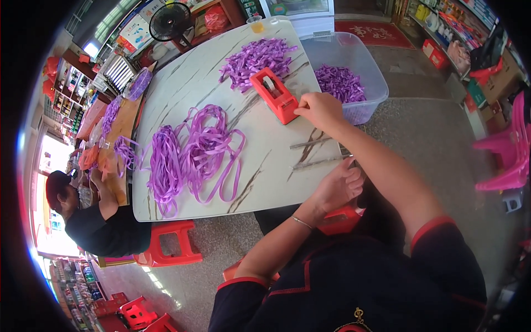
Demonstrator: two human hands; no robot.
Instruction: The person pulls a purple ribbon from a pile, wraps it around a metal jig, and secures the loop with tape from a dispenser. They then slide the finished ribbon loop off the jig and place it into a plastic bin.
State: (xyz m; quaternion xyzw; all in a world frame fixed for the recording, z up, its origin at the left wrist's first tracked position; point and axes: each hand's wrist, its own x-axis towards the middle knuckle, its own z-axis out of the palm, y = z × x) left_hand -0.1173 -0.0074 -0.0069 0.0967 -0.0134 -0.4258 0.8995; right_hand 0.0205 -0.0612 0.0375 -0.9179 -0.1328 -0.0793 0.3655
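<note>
Your right hand [322,110] is reaching to the cutting end of the red dispenser [275,96], which is sitting on the table [188,83] beside a heap [259,60] of short purple pieces; I cannot tell whether your fingers are pinching tape. Your left hand [342,185] is curling at the table's near edge, by two strips [321,162], its grip too unclear to tell. Purple ribbons [213,149] are lying to the left.

You get strong daylight from the washed-out opening [51,148] beyond the left edge of the counter [265,145]; glare streaks the floor [215,239], and fisheye distortion bends straight lines toward the black rim.
</note>
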